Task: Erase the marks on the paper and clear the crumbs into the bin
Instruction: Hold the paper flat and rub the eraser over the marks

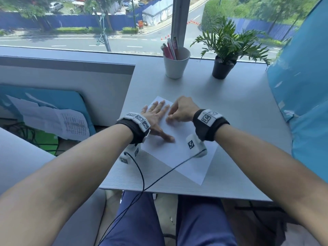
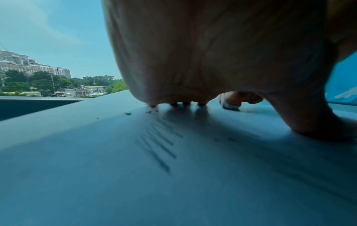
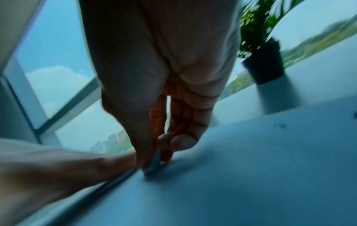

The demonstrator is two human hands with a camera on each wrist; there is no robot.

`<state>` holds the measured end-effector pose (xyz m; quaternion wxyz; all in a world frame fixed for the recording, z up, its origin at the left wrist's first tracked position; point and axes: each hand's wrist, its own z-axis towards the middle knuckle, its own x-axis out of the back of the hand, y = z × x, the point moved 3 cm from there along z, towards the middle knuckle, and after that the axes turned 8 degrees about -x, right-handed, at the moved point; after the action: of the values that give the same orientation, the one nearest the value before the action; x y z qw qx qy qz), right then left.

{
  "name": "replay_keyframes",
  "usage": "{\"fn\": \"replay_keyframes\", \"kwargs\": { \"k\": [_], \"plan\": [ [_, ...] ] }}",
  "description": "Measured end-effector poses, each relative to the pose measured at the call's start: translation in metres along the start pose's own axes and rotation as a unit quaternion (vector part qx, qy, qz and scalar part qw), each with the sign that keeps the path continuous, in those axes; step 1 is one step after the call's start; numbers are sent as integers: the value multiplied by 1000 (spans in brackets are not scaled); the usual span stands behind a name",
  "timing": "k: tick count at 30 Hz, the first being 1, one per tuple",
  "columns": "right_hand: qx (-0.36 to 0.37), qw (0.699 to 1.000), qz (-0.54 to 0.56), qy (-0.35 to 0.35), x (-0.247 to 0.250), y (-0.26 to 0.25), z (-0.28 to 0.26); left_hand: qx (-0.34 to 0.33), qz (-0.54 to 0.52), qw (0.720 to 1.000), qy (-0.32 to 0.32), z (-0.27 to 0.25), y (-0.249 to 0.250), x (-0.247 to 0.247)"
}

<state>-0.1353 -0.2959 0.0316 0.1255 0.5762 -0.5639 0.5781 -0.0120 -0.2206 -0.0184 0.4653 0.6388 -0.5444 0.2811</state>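
A white sheet of paper is laid askew on the grey table, near its front edge. The paper is held flat by the left hand, fingers spread and straight, thumb extended toward the right. An eraser is pinched between thumb and fingers of the right hand and pressed to the paper just right of the left hand. Pencil marks are seen beneath the left palm, with dark crumbs scattered near its fingertips. A white cup of pens and a potted plant stand at the far side.
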Motion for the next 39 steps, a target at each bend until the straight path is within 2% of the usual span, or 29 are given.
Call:
{"fn": "replay_keyframes", "kwargs": {
  "k": [3, 7, 10, 11, 15, 18, 19, 22, 24, 26, 27, 30, 32, 34, 35, 38, 39],
  "plan": [
    [-41, 995, 36, 84, 13, 8, 9, 9, -2, 1000, 3, -1, 1, 0],
    [21, 1000, -22, 9, -7, -5, -8, 1, 4, 1000, -5, -3, 3, 2],
    [-44, 996, 43, 66, 12, 8, 4, 8, -4, 1000, 1, -4, 5, 1],
    [-46, 995, 48, 80, 13, 7, 5, 11, -7, 1000, 0, -5, 5, 1],
    [23, 999, -25, 7, -3, -5, -10, 5, -2, 1000, -5, -4, 4, 3],
    [-41, 996, 27, 70, 13, 11, 3, 9, 3, 1000, -5, -3, 5, 3],
    [-38, 996, 28, 75, 11, 9, 2, 9, 3, 1000, -9, -4, 5, 3],
    [45, 998, -35, 0, -8, -5, -13, -2, 4, 1000, -13, -6, 7, 6],
    [10, 999, -28, 18, 2, 3, -6, -4, 8, 1000, -15, -6, 8, 6],
    [-44, 996, 17, 80, 18, 15, 5, 4, 10, 1000, -12, -6, 7, 5],
    [-41, 995, 18, 86, 16, 14, 4, 9, 7, 1000, -13, -6, 7, 4],
    [48, 998, -47, 11, -7, -1, -17, 5, 10, 1000, -12, -5, 6, 5],
    [24, 999, -37, 13, -1, 6, -10, 3, 6, 1000, -12, -4, 7, 4],
    [-26, 997, 11, 69, 14, 16, 3, 9, 4, 1000, -7, -3, 6, 3],
    [-27, 996, 17, 78, 14, 16, 4, 12, 2, 1000, -8, -4, 5, 3],
    [39, 998, -38, 6, -4, 3, -11, 3, 3, 1000, -9, -2, 3, 3],
    [38, 998, -44, -2, -3, 4, -11, 0, 3, 1000, -8, -2, 3, 3]
  ]
}}
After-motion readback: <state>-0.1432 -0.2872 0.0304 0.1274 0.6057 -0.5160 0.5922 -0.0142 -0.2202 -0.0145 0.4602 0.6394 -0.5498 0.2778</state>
